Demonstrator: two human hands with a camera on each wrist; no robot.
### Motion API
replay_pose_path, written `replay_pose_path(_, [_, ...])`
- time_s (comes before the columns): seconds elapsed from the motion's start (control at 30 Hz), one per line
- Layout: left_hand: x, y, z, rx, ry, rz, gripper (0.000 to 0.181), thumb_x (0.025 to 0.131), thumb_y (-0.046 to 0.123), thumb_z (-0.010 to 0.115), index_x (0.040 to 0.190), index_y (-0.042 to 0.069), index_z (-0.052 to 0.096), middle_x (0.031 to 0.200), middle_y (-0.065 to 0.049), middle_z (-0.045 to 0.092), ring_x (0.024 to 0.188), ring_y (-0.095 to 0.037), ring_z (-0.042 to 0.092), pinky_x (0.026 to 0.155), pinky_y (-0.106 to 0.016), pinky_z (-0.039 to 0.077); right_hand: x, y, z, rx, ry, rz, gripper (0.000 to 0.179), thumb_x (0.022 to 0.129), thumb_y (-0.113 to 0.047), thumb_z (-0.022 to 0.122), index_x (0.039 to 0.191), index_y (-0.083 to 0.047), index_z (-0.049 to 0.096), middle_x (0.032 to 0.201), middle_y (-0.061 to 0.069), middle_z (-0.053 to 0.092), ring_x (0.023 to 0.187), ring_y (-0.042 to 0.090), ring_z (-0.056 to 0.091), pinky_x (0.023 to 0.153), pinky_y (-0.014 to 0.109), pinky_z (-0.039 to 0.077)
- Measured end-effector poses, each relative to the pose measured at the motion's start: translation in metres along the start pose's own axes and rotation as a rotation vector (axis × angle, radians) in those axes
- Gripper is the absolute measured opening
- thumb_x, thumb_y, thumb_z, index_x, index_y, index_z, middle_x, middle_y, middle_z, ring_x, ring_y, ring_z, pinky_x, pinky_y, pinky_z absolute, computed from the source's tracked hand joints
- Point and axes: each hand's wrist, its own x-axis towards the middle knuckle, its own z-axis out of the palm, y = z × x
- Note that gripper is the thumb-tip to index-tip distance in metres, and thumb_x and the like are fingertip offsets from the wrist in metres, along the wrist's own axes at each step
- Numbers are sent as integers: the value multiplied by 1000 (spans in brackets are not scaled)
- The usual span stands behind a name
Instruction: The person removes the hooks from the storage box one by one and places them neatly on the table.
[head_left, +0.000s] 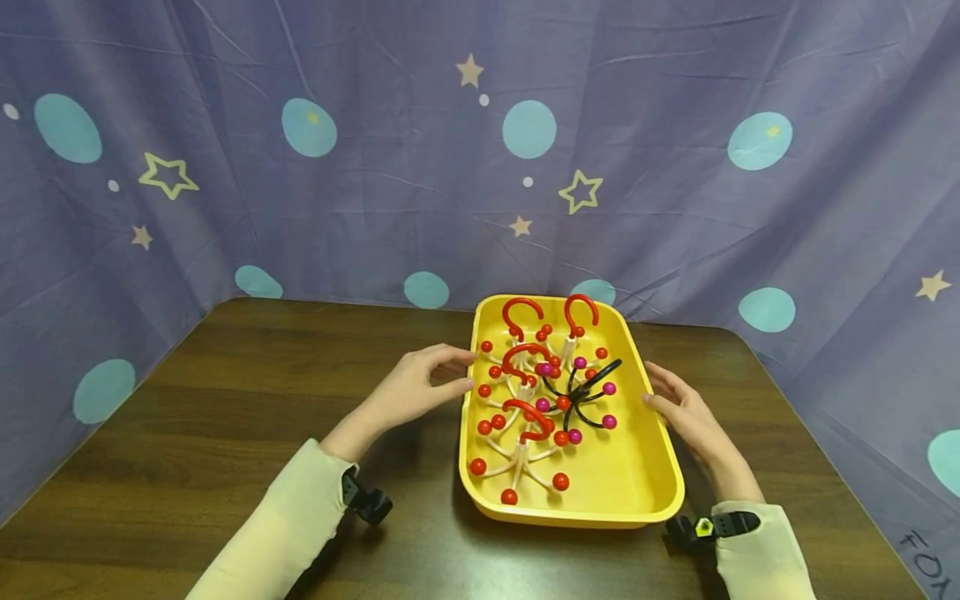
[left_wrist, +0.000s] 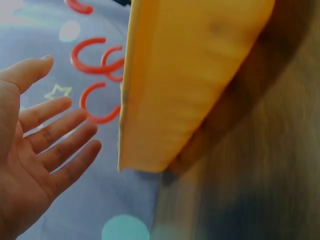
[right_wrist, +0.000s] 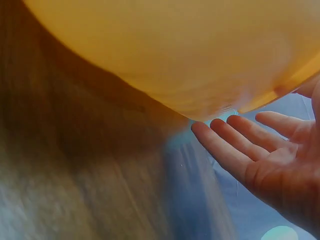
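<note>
A yellow plastic tray [head_left: 630, 467] lies between my two hands on the table. In it are several white branched pieces [head_left: 521, 458] with red curved hooks and red ball tips, and one black branched piece [head_left: 577, 396] with magenta balls. My left hand [head_left: 408, 387] is at the tray's left rim, fingers relaxed and thumb apart; in the left wrist view its palm and fingers [left_wrist: 60, 145] show a gap from the tray wall [left_wrist: 175, 85]. On the opposite side my right hand [head_left: 693, 421] has its thumb at the rim, and its straight fingers [right_wrist: 240, 140] lie close beside the wall.
The dark wooden table [head_left: 247, 400] extends to both sides of the tray and in front of it. Behind the table hangs a purple curtain [head_left: 405, 192] with stars and light blue dots. Black straps with small devices [head_left: 363, 500] sit on both wrists.
</note>
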Motion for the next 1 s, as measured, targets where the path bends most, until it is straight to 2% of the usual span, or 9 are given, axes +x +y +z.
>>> replay_pose_path(0.23, [4,16,12,-12,-58,72,37,82,31,67,115,15,62,108,1,64,89,-15,61,76,-31,50,0,1,2,53,-12,-6,59,92,-8,46,143,1,19,138,32,30,89,5,58,71,24,52])
replay_pose_path(0.4, [6,27,17,-43,-107,63,40,81,31,68,116,14,61,111,1,63,93,-10,59,76,-31,51,2,2,3,71,-13,-5,58,91,-8,46,143,1,20,137,31,32,89,6,58,73,25,52])
replay_pose_path(0.53, [8,34,21,-61,-147,60,40,81,32,69,116,14,61,112,0,63,97,-12,59,81,-32,50,1,2,3,76,-15,-13,58,91,-8,46,142,1,20,137,32,31,89,6,58,72,25,52])
replay_pose_path(0.8, [13,45,30,-10,-189,120,38,79,32,71,113,16,64,104,7,65,95,-3,58,82,-23,48,1,2,3,104,-17,-26,57,92,-7,44,143,2,19,136,33,31,89,4,58,73,24,52])
replay_pose_path(1.0, [14,52,34,38,-225,165,31,81,26,69,110,16,65,104,5,67,94,-2,58,83,-23,46,1,4,4,98,-12,-25,57,92,-7,45,142,2,20,136,32,31,90,4,58,73,23,52])
